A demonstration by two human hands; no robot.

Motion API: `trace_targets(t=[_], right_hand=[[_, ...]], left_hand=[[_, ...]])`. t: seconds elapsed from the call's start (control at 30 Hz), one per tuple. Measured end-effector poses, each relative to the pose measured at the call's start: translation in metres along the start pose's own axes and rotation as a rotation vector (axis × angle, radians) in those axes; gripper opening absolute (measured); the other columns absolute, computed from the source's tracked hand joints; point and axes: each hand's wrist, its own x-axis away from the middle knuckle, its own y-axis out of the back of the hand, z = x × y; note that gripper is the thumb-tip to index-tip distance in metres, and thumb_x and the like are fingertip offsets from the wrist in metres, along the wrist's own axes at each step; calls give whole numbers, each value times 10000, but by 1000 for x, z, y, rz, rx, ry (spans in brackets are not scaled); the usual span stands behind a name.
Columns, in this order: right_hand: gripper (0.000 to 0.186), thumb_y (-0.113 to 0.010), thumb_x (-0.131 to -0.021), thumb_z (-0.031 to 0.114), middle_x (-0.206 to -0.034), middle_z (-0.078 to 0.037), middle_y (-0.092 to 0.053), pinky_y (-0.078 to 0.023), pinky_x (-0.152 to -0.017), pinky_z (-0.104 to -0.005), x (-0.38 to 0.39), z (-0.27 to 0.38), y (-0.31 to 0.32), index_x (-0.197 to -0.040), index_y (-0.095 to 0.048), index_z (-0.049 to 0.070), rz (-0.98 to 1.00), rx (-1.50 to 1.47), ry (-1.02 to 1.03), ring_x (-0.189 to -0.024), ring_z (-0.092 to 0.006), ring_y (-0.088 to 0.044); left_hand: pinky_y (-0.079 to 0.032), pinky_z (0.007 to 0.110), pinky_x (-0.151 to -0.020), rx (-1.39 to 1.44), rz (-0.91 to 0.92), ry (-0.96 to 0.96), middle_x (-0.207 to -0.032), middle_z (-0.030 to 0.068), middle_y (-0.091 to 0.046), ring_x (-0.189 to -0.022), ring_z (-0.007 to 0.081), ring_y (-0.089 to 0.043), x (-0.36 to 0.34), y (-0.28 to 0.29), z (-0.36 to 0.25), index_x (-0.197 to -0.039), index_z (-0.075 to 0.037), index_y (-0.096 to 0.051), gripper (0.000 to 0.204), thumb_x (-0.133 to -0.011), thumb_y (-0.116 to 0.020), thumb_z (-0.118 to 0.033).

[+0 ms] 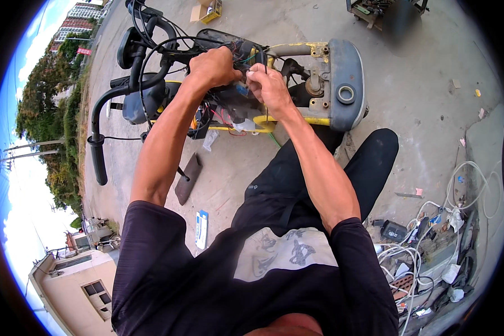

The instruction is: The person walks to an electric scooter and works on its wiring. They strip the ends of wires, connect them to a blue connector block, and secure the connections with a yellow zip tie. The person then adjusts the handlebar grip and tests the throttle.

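Note:
Before me stands a partly stripped two-wheeled scooter (347, 64), its yellow frame and wiring bared. Over the wiring in its middle, my left hand (211, 68) is closed with the back turned up; whatever lies in its fingers is hidden. Close by on the right, my right hand (267, 87) pinches with thumb and forefinger, and the small thing between them cannot be made out. A blue piece (241, 88) shows just below the gap between both hands. Red wires (229, 120) hang loose beneath my left wrist.
Handlebars with a black grip (97, 162) reach out at left, a mirror (190, 171) below them. A blue-and-white packet (201, 228) lies on the concrete. Tangled white cable (414, 255) and scraps spread at lower right. A cardboard box (207, 11) and a parts cart (375, 14) stand farther off.

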Motion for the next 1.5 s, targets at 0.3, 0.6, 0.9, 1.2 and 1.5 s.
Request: trace_targets(t=[0.3,0.6,0.9,1.2,1.5], right_hand=[[130,-606,-983,194,-750,56,-557,-308,-509,-214,9,-16,8,-900,-633,99,-74,-131,-3,-598,-23,-432],[138,-606,-993,184,-717,20,-557,-265,-439,-232,1,-24,18,-875,-596,112,-133,-352,-7,-492,-42,-395],[155,-617,-1028,210,-754,26,-568,-254,-447,-209,5,-9,15,-901,-594,124,37,-315,-86,-512,-28,-389],[114,-594,-1007,177,-739,36,-533,-233,-442,-210,1,-21,10,-903,-571,134,22,-344,-41,-506,-21,-339],[96,-601,-985,173,-701,39,-509,-222,-434,-221,6,-32,15,-913,-565,123,-118,-443,30,-494,-26,-327]], left_hand=[[-604,495,-859,-51,-74,3,-1012,242,-781,-983,419,-764,3,-9,-9,-949,-6,-798,443,-765,-822,-409],[-590,490,-840,-47,-120,-37,-970,210,-784,-959,394,-764,4,-15,-4,-966,-43,-802,397,-819,-829,-410],[-564,480,-797,3,-213,-615,-1004,105,-724,-974,353,-712,8,-9,22,-1042,-139,-786,179,-885,-723,-199],[-579,472,-699,-263,-237,-834,-867,74,-704,-862,336,-738,-17,-18,22,-946,-148,-767,97,-885,-716,-204],[-587,461,-667,-334,-227,-944,-853,73,-714,-796,330,-743,-29,-27,20,-938,-124,-752,116,-842,-692,-149]])
